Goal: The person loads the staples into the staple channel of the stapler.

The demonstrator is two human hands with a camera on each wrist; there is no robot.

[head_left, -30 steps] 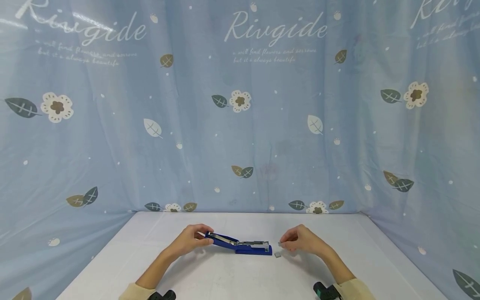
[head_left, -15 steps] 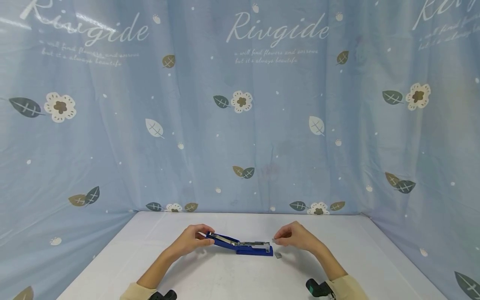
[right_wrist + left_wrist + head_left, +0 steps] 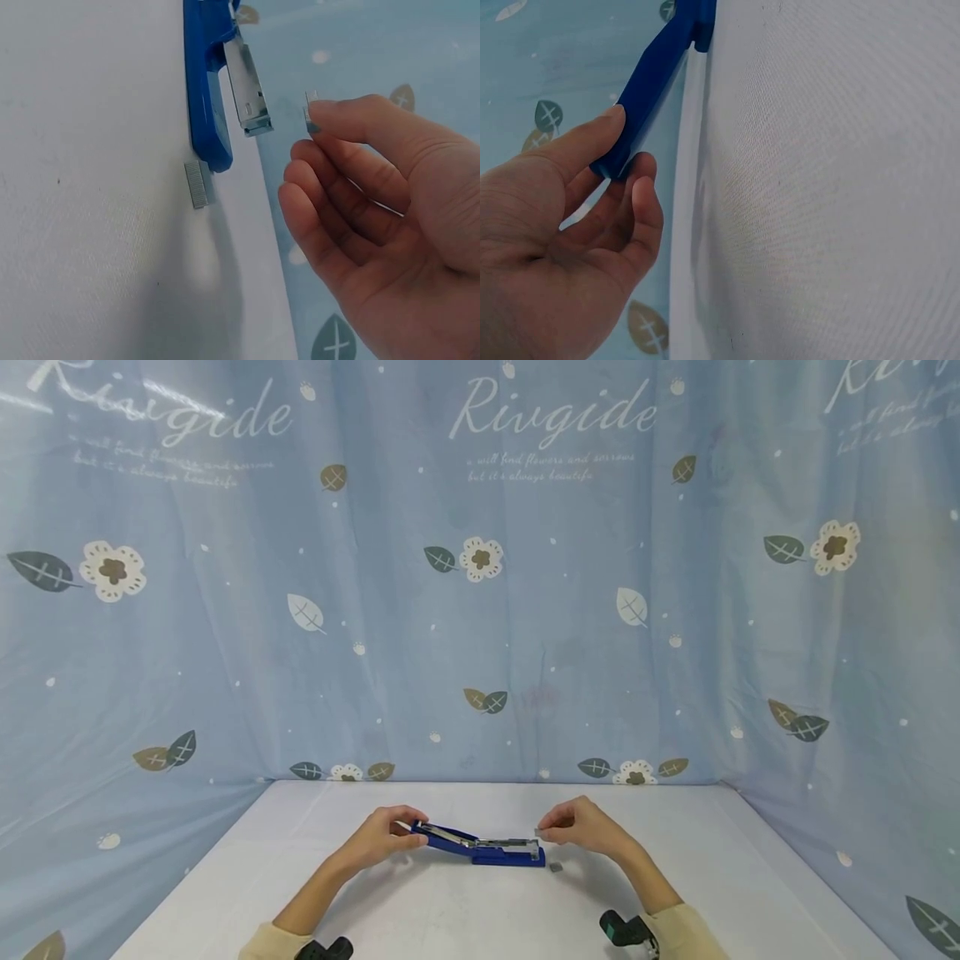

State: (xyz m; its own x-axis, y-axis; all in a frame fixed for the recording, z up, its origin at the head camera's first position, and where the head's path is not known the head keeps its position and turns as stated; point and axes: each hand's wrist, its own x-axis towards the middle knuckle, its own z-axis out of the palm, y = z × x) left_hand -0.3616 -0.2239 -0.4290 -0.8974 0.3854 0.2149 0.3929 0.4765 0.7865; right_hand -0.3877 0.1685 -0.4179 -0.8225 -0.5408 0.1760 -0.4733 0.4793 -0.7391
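While right hand [image 3: 412, 247] pinches staples [image 3: 309, 120] (grey), stapler [image 3: 483, 858] gapes.

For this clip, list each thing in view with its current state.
Stapler: opened wide, cover swung back, base on the white table.
Loose staple strip: lying on the table beside the base's end.
Held staple strip: pinched, outside the stapler.
Left hand: holding the cover's end.
Right hand: pinching a strip.
Curtain: hanging, lightly creased.
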